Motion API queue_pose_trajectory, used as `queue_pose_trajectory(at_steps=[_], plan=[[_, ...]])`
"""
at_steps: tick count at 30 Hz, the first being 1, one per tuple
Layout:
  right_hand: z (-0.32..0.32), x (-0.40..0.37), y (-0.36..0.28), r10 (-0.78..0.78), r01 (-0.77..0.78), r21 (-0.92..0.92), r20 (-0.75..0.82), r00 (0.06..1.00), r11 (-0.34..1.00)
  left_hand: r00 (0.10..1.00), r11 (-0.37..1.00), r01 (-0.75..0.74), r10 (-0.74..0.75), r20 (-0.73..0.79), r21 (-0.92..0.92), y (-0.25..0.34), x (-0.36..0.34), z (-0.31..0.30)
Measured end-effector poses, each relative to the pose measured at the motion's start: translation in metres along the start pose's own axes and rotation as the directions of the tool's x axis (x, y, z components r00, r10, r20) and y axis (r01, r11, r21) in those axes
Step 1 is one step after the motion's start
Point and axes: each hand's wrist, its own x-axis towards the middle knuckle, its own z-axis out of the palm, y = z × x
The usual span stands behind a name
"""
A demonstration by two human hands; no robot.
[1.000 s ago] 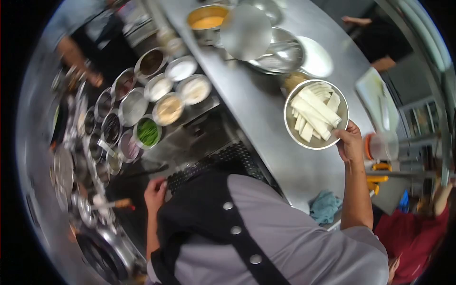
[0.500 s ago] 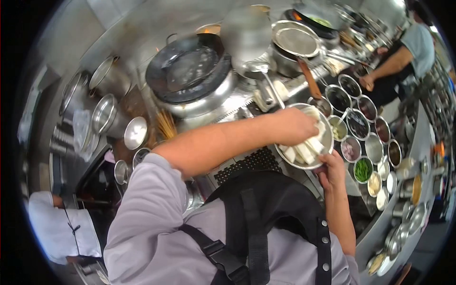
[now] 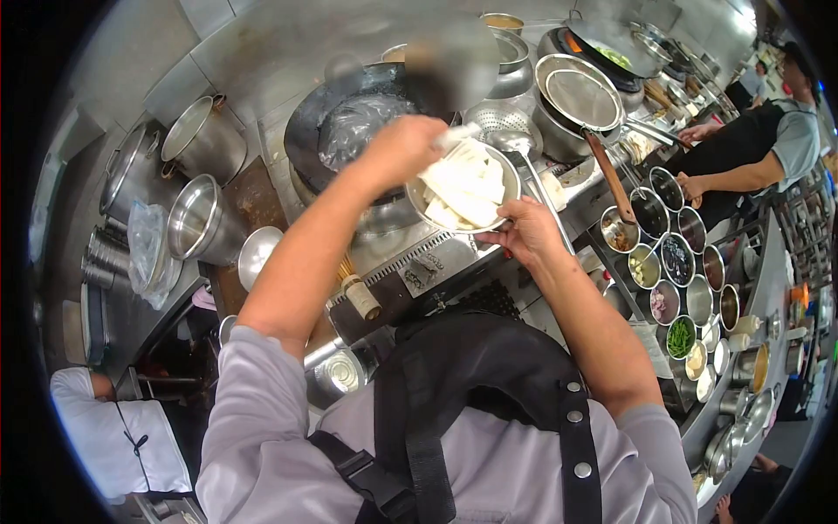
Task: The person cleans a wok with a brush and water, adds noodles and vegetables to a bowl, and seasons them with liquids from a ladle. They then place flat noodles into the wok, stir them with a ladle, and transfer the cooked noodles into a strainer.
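Note:
My left hand (image 3: 401, 155) is closed on a pale white piece (image 3: 458, 136), slightly blurred, between the wok and the bowl. My right hand (image 3: 531, 230) grips the near right rim of a round metal bowl (image 3: 511, 179), thumb at the edge and fingers partly hidden underneath. Thick white slabs (image 3: 464, 185) fill much of this bowl. Just beyond and left of it, a dark wok (image 3: 305, 131) on the stove holds clear, moving liquid (image 3: 362, 122). A metal ladle (image 3: 509, 140) rests behind the bowl, its handle running down to the right.
Metal pots (image 3: 205, 144) stand at left. Right of the stove are a strainer (image 3: 583, 99) with a wooden handle and several ingredient containers (image 3: 681, 337). One co-worker (image 3: 751, 144) stands at upper right, another (image 3: 118, 428) at lower left. A bamboo brush (image 3: 361, 299) lies near the stove edge.
The bowl and both my hands have moved left in view, nearer the wok. My left hand has risen out of the bowl with a white piece.

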Motion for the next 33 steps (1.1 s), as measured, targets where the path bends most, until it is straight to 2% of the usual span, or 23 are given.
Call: queue_pose_trajectory(at_steps=[1, 2, 4, 5, 7, 8, 10, 11, 12, 15, 17, 20, 21, 22, 24, 26, 29, 33], plan=[[0.011, -0.003, -0.003, -0.016, 0.016, -0.012, -0.022, 1.000, 1.000, 0.994, 0.994, 0.082, -0.077, -0.073, 0.072, -0.006, 0.003, -0.013], [0.012, 0.000, -0.003, -0.011, 0.011, -0.009, -0.025, 1.000, 1.000, 0.988, 0.988, 0.143, -0.139, -0.066, 0.065, -0.025, 0.011, -0.020], [0.010, 0.005, -0.003, 0.019, -0.019, -0.018, 0.003, 1.000, 1.000, 0.964, 0.938, 0.184, -0.113, -0.241, 0.293, -0.037, 0.015, -0.029], [0.010, 0.006, -0.002, 0.013, -0.013, -0.024, 0.006, 1.000, 1.000, 0.964, 0.937, 0.184, -0.114, -0.240, 0.296, -0.037, 0.015, -0.023], [0.005, 0.011, -0.003, 0.017, -0.017, -0.023, 0.016, 1.000, 1.000, 0.990, 0.974, 0.087, -0.062, -0.125, 0.208, 0.003, 0.003, -0.015], [0.001, 0.011, -0.002, 0.024, -0.023, -0.029, 0.029, 0.999, 0.999, 0.998, 0.990, 0.004, -0.012, 0.057, 0.138, 0.001, -0.002, 0.005], [-0.009, 0.017, -0.002, 0.039, -0.037, -0.036, 0.053, 0.998, 0.999, 0.961, 0.966, -0.042, -0.031, 0.273, 0.256, 0.026, -0.014, 0.032], [-0.013, 0.020, -0.002, 0.053, -0.050, -0.060, 0.049, 0.997, 0.997, 0.967, 0.954, -0.064, -0.013, 0.255, 0.291, 0.027, -0.017, 0.050], [-0.017, 0.023, -0.002, 0.065, -0.061, -0.084, 0.047, 0.997, 0.995, 0.979, 0.969, -0.056, 0.006, 0.202, 0.239, 0.020, -0.017, 0.064], [-0.028, 0.030, -0.002, 0.115, -0.106, -0.126, 0.064, 0.991, 0.986, 0.962, 0.968, 0.024, -0.091, 0.258, 0.250, 0.029, -0.015, 0.065], [-0.036, 0.034, -0.004, 0.148, -0.139, -0.115, 0.074, 0.986, 0.984, 0.961, 0.914, 0.111, -0.199, 0.191, 0.390, 0.028, -0.010, 0.067], [-0.045, 0.046, -0.010, 0.148, -0.137, -0.119, 0.089, 0.985, 0.983, 0.972, 0.889, 0.225, -0.233, -0.027, 0.399, 0.006, 0.007, 0.041], [-0.047, 0.049, -0.014, 0.154, -0.141, -0.090, 0.154, 0.976, 0.986, 0.957, 0.897, 0.280, -0.234, -0.169, 0.341, -0.004, 0.011, 0.035], [-0.049, 0.051, -0.016, 0.159, -0.147, -0.090, 0.153, 0.975, 0.985, 0.949, 0.902, 0.285, -0.219, -0.225, 0.325, -0.022, 0.015, 0.030], [-0.047, 0.055, -0.021, 0.130, -0.122, -0.073, 0.120, 0.984, 0.990, 0.961, 0.940, 0.269, -0.249, -0.116, 0.211, -0.026, 0.017, 0.027], [-0.047, 0.058, -0.026, 0.131, -0.124, -0.058, 0.132, 0.983, 0.991, 0.980, 0.952, 0.189, -0.199, 0.019, 0.242, 0.004, 0.008, 0.037], [-0.051, 0.059, -0.034, 0.128, -0.119, -0.076, 0.132, 0.983, 0.990, 0.964, 0.926, 0.130, -0.202, 0.175, 0.355, 0.034, 0.002, 0.059], [-0.054, 0.054, -0.038, 0.119, -0.104, -0.117, 0.123, 0.985, 0.988, 0.939, 0.915, 0.150, -0.250, 0.235, 0.375, 0.040, 0.004, 0.072]])
